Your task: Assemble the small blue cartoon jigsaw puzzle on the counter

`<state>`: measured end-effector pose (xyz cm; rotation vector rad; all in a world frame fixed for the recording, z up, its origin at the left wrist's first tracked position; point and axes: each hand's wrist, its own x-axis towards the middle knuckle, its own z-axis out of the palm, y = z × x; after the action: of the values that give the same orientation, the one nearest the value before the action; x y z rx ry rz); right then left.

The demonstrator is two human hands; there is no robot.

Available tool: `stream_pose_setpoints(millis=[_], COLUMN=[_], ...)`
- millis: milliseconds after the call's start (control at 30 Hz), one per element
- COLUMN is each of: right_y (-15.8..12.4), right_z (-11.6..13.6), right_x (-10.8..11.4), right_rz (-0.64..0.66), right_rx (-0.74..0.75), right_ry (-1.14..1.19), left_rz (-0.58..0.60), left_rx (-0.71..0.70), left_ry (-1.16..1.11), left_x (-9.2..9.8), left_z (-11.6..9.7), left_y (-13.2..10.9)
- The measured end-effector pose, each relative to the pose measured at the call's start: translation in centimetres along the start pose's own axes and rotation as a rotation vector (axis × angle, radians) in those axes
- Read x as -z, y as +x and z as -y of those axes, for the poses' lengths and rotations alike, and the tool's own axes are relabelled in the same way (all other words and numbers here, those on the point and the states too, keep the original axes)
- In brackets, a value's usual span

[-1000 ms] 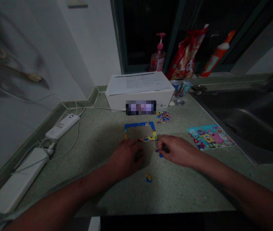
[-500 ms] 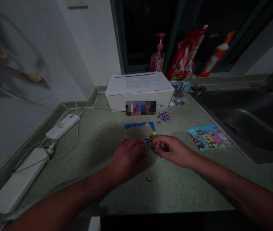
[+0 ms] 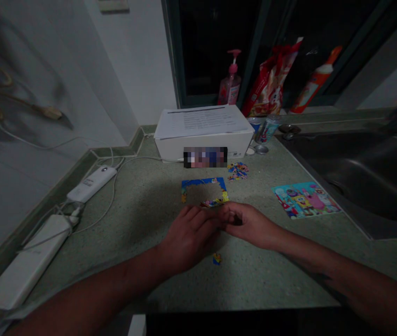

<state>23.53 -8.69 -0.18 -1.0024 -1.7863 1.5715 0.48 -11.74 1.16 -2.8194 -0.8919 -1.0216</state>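
A partly assembled jigsaw puzzle (image 3: 203,181), mostly a blue and yellow border, lies flat on the counter. At its lower edge my left hand (image 3: 193,233) rests palm down, fingers bent and together; its fingertips are hidden. My right hand (image 3: 242,221) meets it at the puzzle's lower right corner, thumb and fingers pinched; whatever they hold is too small to make out. A small yellow and blue puzzle piece (image 3: 217,258) lies nearer me. Beyond the puzzle, to the right, is a pile of loose pieces (image 3: 238,171).
A colourful cartoon picture (image 3: 307,199) lies right, beside the sink (image 3: 366,177). Behind the puzzle, a phone (image 3: 205,157) leans on a white box (image 3: 202,126). Cans (image 3: 268,128) stand by it. A power bank (image 3: 91,183), a white power strip (image 3: 30,261) and cables are left.
My left hand has moved right, its fingers now against my right hand. My right hand has come slightly down, uncovering more of the puzzle's right side.
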Motion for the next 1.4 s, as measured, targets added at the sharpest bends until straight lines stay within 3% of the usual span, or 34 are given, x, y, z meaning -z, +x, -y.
stream_pose_setpoints(millis=[400,533,700,833,1000,1400], right_y=[-0.1,-0.2,-0.2,0.0,-0.1,-0.1], right_z=[0.3,0.5,0.7,0.3,-0.4,-0.9], right_x=[-0.1,0.7,2.6,3.1,2.7,2.3], right_rz=[-0.008,-0.135,-0.257,-0.174,-0.089,-0.052], right_rx=[-0.026,0.054,0.334,0.440,0.474,0.453], right_ry=[0.026,-0.232,-0.738,-0.928,-1.066,-1.102], left_rz=[0.004,0.021,0.074,0.161,0.170,0.192], left_rx=[0.002,0.152,0.359,0.378,0.378,0.385], left_ry=[-0.001,-0.044,-0.084,-0.068,-0.052,-0.038], left_x=[0.2,0.2,-0.4,-0.8,-1.0,-1.2], left_z=[0.6,2.3,4.9,5.6,5.7,5.9], left_y=[0.1,0.0,-0.3,-0.3,-0.5,-0.4])
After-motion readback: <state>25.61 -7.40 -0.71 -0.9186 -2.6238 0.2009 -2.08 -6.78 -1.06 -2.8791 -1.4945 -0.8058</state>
